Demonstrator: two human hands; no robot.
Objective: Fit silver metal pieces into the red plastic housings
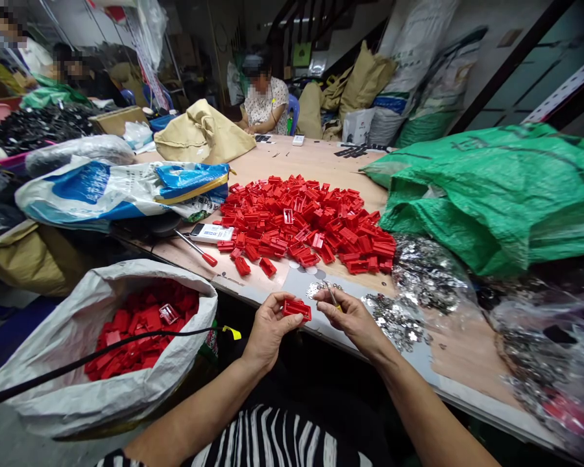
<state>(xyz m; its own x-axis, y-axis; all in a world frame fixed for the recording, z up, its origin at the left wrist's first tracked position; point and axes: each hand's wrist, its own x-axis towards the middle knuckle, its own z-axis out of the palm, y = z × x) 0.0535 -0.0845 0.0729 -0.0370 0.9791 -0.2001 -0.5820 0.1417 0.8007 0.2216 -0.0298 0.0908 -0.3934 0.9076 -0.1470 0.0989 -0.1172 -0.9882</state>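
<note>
My left hand [271,321] pinches a small red plastic part [296,309] just over the table's near edge. My right hand [349,317] is closed on a thin yellow-handled tool [333,298], its tip close to the red part. Beyond my hands lies a big heap of the same red parts [305,222] on the wooden table [467,353]. Small shiny metal pieces [396,318] are scattered to the right of my hands. A white sack [107,383] at my lower left holds more red parts [141,327].
A red-handled screwdriver [197,248] and a white remote-like device [213,233] lie left of the heap. A green sack [491,188] fills the right side, blue-white bags [111,191] the left. A seated person [263,97] works at the far end. A black cable [78,363] crosses the white sack.
</note>
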